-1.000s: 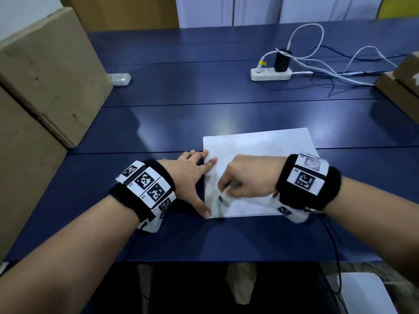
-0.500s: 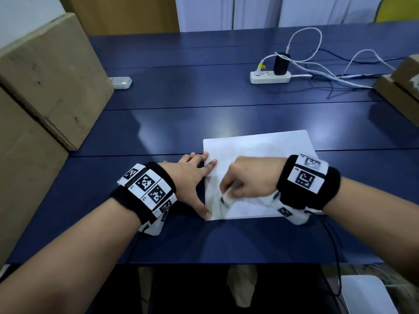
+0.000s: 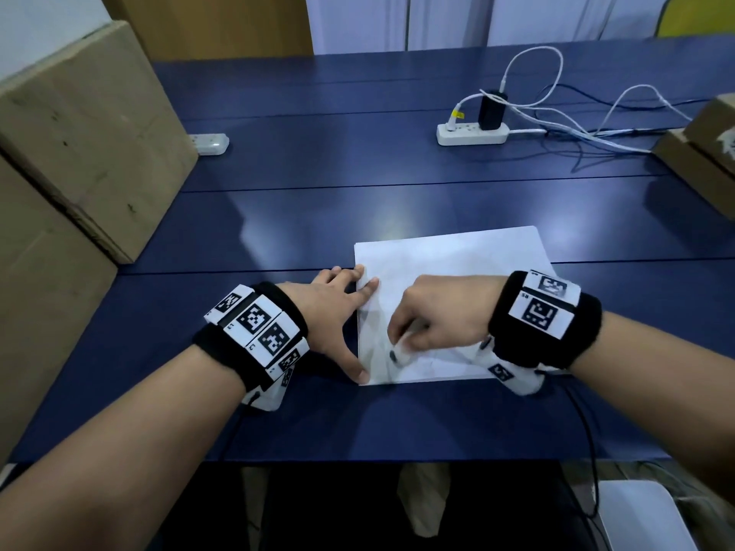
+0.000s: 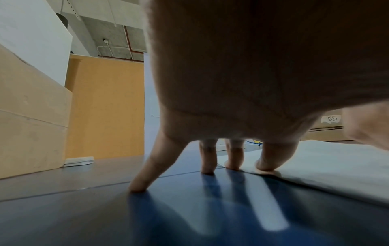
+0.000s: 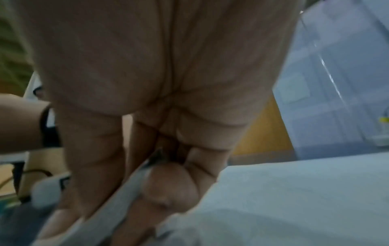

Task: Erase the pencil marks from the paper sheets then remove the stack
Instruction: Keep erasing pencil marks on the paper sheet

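Note:
A white stack of paper sheets (image 3: 457,264) lies on the blue table (image 3: 318,216) near its front edge. My left hand (image 3: 342,312) is spread flat at the stack's left edge, index fingertip and thumb pressing on the paper (image 4: 326,169), the other fingers on the table. My right hand (image 3: 433,316) is curled over the lower left part of the sheet and pinches a white eraser (image 3: 401,353) whose dark tip touches the paper. In the right wrist view the blurred eraser (image 5: 126,191) sits between thumb and fingers. Faint pencil lines show near the eraser.
Large cardboard boxes (image 3: 79,133) stand along the left. A white power strip (image 3: 473,133) with a black charger and cables lies at the back right, a small white device (image 3: 209,144) at the back left. More cardboard boxes (image 3: 708,153) sit at the right edge.
The right hand has shifted slightly with the eraser over the same lower left spot of the sheet. The left hand stays in place on the stack's edge.

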